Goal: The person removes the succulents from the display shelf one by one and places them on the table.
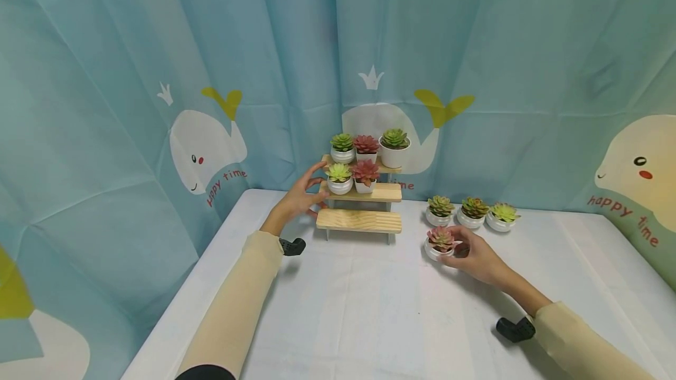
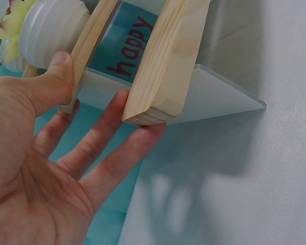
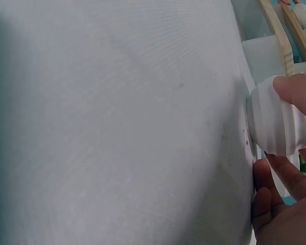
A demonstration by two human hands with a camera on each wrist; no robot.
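Note:
A three-tier wooden plant stand (image 1: 359, 221) with pale side panels stands on the table, with several potted succulents on its upper two boards. My left hand (image 1: 301, 195) is at the stand's left end, fingers spread and fairly straight. In the left wrist view, its thumb (image 2: 61, 71) touches the middle board and fingertips touch the end of the lower board (image 2: 158, 76). To the right of the stand, my right hand (image 1: 477, 255) pinches a pink succulent (image 1: 440, 240) in a white pot (image 3: 275, 117) between thumb and fingers, at the tabletop or just above it.
Behind my right hand, a dark green succulent (image 1: 440, 209), a reddish-green one (image 1: 473, 210) and a yellow-green one (image 1: 503, 214) stand in a row in white pots. A blue curtain (image 1: 296, 63) with whale prints hangs behind the white table (image 1: 369, 309).

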